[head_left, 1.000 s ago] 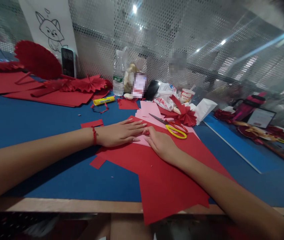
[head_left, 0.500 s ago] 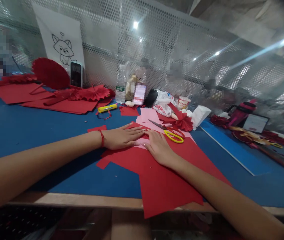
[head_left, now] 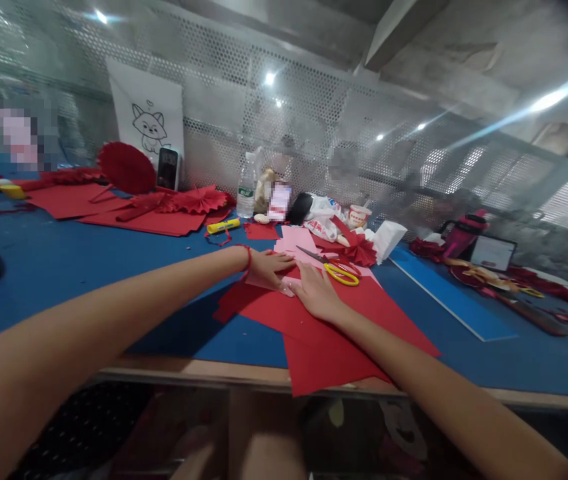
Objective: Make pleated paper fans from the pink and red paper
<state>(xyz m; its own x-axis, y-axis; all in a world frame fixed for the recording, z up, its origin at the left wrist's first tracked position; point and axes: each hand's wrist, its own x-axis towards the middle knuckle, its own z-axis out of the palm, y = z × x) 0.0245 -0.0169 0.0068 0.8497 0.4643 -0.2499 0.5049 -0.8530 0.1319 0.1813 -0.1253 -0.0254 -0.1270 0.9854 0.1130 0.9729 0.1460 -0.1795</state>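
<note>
My left hand (head_left: pixel 269 267) lies flat on the paper with its fingers stretched out to the right; a red string bracelet (head_left: pixel 248 261) circles its wrist. Close beside it, my right hand (head_left: pixel 318 293) rests with extended fingers pressed down on the same spot. Below both are large sheets of red paper (head_left: pixel 334 353), one overhanging the table's front edge. Pink paper (head_left: pixel 291 237) shows behind and between the hands; what lies directly beneath the fingers is partly hidden. Scissors (head_left: pixel 327 265) with yellow and red handles lie just beyond my right hand.
On the blue table stand a water bottle (head_left: pixel 245 193), a phone (head_left: pixel 168 170) and a round red paper fan (head_left: pixel 127 168). A yellow glue stick (head_left: pixel 223 227) lies behind my left arm. To the right are a white paper bag (head_left: pixel 389 241), blue board (head_left: pixel 457 300) and pink bottle (head_left: pixel 464 235).
My left hand has slid right, closer to my right hand, which stays on the paper. The view has shifted, and a dark rounded shape now shows at the left edge.
</note>
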